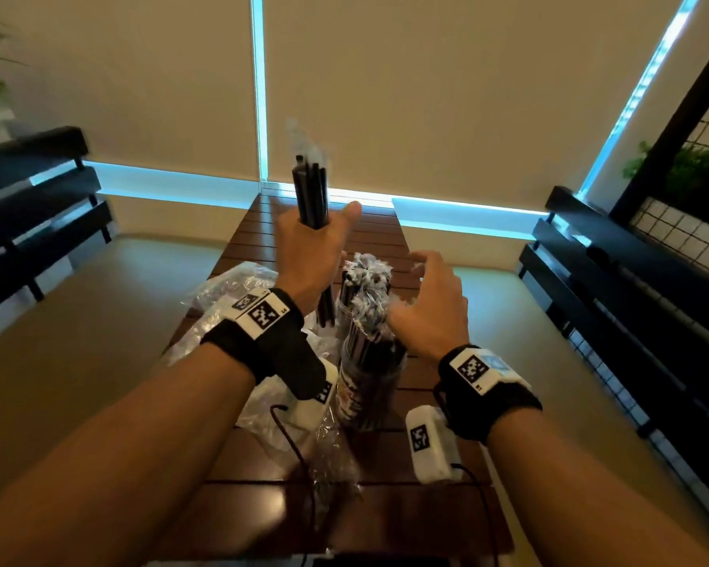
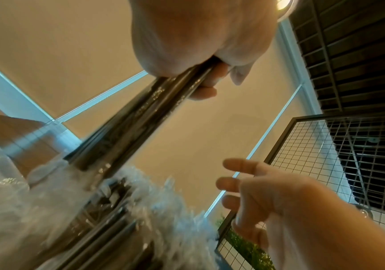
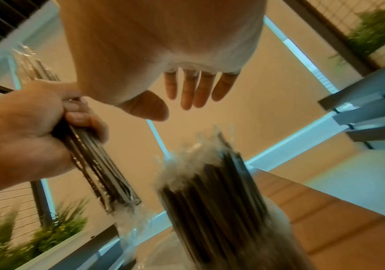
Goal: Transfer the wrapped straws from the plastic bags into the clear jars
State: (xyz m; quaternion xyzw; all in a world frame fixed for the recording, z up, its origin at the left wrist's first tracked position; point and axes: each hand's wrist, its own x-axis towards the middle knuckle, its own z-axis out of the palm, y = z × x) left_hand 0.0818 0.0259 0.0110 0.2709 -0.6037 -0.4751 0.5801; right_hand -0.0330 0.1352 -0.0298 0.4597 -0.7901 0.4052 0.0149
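Observation:
My left hand (image 1: 314, 247) grips a bundle of black wrapped straws (image 1: 312, 190) upright, above and left of the clear jars. The same bundle (image 2: 128, 127) runs down from the fist in the left wrist view and shows again in the right wrist view, bundle (image 3: 98, 164). A clear jar (image 1: 369, 374) packed with black straws stands on the table, its wrapper tips (image 1: 367, 272) frayed at the top. A second jar seems to stand right behind it. My right hand (image 1: 430, 304) hovers open just right of the jar tops, fingers (image 3: 193, 89) spread, holding nothing.
Crumpled clear plastic bags (image 1: 230, 288) lie on the brown slatted table (image 1: 389, 243) left of the jars, with more plastic (image 1: 332, 452) in front. Dark benches (image 1: 37, 206) flank both sides. A wire grid panel (image 1: 688, 223) with plants stands at the right.

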